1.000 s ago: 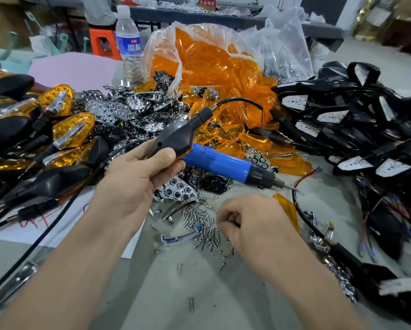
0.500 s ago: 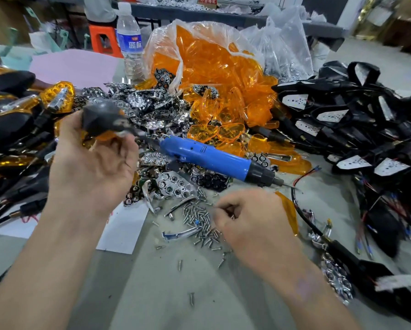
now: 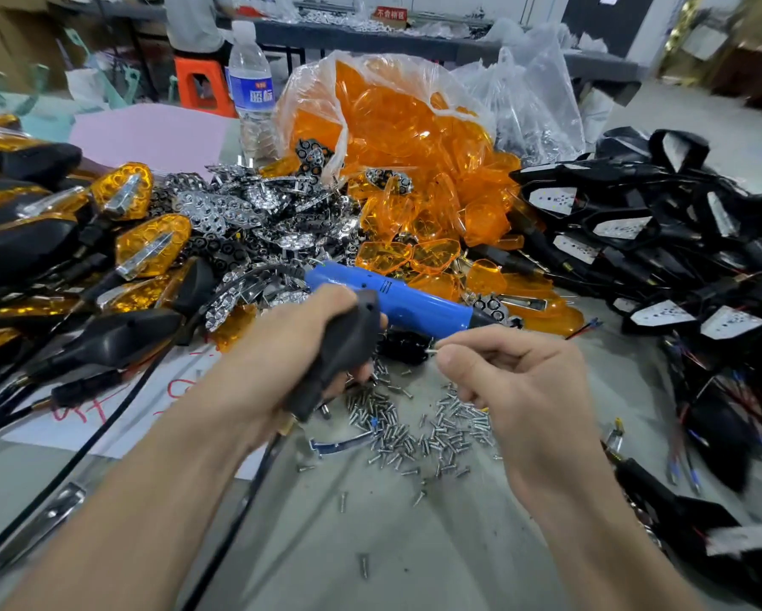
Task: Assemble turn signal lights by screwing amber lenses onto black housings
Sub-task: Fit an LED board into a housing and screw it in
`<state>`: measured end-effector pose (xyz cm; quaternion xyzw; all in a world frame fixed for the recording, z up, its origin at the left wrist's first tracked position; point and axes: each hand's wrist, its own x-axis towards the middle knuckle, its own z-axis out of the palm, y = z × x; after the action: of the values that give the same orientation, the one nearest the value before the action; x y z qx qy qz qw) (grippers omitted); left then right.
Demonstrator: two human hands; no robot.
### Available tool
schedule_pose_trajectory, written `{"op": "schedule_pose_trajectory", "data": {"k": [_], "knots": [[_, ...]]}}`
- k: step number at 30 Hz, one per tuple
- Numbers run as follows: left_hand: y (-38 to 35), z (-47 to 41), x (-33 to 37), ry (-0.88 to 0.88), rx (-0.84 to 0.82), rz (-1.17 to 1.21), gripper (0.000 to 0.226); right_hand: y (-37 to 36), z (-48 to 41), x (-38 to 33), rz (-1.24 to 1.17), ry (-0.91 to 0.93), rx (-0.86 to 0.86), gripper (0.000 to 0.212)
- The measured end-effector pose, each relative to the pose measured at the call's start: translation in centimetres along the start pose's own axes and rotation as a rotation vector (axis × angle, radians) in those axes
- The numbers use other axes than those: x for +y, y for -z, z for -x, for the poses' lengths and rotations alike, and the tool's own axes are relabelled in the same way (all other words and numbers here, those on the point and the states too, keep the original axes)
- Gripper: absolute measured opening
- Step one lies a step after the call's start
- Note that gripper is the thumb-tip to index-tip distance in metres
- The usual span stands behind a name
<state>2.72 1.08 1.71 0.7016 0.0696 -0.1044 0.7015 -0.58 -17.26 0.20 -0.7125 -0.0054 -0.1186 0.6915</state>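
Grey workbench is carrying the whole job; an orange stool is standing in the background.

Entry, left hand: the fingers are curling closed round a black housing, gripping it firmly. Its narrow end is sticking out below the fingers.

Entry, right hand: thumb and forefinger are pinching one small screw, while the remaining fingers are curling loosely toward the palm. The pinched screw is sitting just right of the housing. Contact between the two cannot be judged.

A blue electric screwdriver is lying just beyond the left fingers, with its dark nose running toward the right fingertips and its tip hidden. Loose screws are lying scattered on the bench directly beneath both sets of fingers.

Amber lenses are spilling just past the screwdriver, and many more are filling a clear bag farther beyond. Chrome reflectors are piling up beyond and left of the left fingers. Finished lights are stacking well to the left of those fingers. Bare housings with wires are heaping well right of the right fingers. A water bottle is standing far beyond the left fingers, beside the bag. White paper with red marks is lying left of the left wrist.
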Motion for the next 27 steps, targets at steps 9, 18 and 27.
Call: {"op": "schedule_pose_trajectory", "data": {"k": [9, 18, 27], "knots": [[-2.7, 0.5, -1.1, -0.003, -0.034, -0.112, 0.048, -0.5, 0.1, 0.0, 0.058, 0.065, 0.011, 0.021], [-2.7, 0.6, -0.9, 0.007, -0.011, -0.118, 0.047, -0.1, 0.0, -0.2, 0.147, 0.047, 0.043, 0.020], [-2.1, 0.5, -1.5, -0.088, -0.099, -0.249, 0.045, 0.2, -0.6, 0.4, 0.156, -0.073, -0.097, 0.013]]}}
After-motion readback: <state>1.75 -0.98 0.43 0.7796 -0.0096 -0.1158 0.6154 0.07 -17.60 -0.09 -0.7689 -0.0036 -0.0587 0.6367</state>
